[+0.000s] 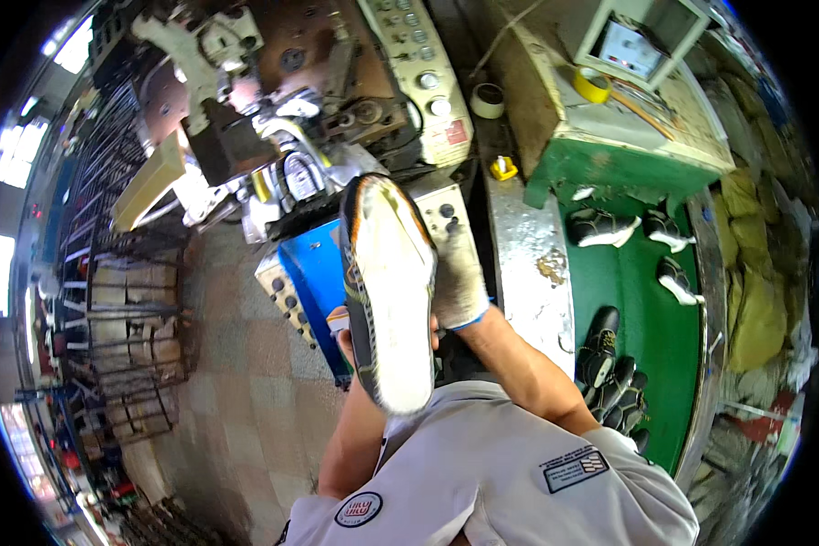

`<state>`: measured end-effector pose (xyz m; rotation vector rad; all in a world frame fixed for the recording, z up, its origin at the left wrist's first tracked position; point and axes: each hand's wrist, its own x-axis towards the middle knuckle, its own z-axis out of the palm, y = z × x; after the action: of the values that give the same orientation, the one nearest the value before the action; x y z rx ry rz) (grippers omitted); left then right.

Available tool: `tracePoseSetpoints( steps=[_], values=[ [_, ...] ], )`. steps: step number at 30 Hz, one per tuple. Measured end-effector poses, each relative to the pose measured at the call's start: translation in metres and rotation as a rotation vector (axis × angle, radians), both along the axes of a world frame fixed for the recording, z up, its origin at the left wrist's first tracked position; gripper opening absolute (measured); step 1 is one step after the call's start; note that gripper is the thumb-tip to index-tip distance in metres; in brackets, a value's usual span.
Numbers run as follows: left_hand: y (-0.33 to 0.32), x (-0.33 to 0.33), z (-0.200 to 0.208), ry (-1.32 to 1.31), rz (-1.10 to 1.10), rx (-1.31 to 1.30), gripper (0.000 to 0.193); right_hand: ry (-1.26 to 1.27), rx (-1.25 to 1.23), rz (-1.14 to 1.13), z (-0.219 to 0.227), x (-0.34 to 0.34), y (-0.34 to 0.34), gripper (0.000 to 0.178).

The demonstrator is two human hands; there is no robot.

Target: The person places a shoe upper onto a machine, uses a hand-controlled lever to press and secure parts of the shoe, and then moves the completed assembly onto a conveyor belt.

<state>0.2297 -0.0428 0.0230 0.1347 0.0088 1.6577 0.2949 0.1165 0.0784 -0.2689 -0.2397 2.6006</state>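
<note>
A dark shoe (393, 300), its pale underside turned up and orange stitching round the toe, is held in front of my body with the toe pointing away. My left hand (340, 333) grips it from the left near the heel half; most of that hand lies hidden beneath the shoe. On the right side, my right hand (461, 284) wears a whitish glove with a blue cuff and is closed against the shoe's edge. Its fingers are blurred and partly covered by the shoe. Beyond the toe stands a machine with shiny metal parts (302, 175).
A blue machine panel (311, 273) is below the shoe. A control panel (432, 86) with knobs stands behind. To the right, a metal ledge (530, 264) borders a green surface (642, 318) holding several dark shoes (601, 227). Yellow tape (592, 85) lies on a bench.
</note>
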Motion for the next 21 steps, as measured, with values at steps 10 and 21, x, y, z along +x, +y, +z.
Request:
tracePoseSetpoints(
  steps=[10, 21],
  values=[
    [0.044, -0.026, 0.039, 1.001, 0.34, -0.634, 0.04, -0.389, 0.681, -0.11, 0.008, 0.08, 0.013, 0.095],
    [0.145, 0.049, 0.074, 1.002, -0.045, -0.429, 0.031, -0.49, 0.727, -0.199, 0.003, 0.165, 0.021, 0.087]
  ],
)
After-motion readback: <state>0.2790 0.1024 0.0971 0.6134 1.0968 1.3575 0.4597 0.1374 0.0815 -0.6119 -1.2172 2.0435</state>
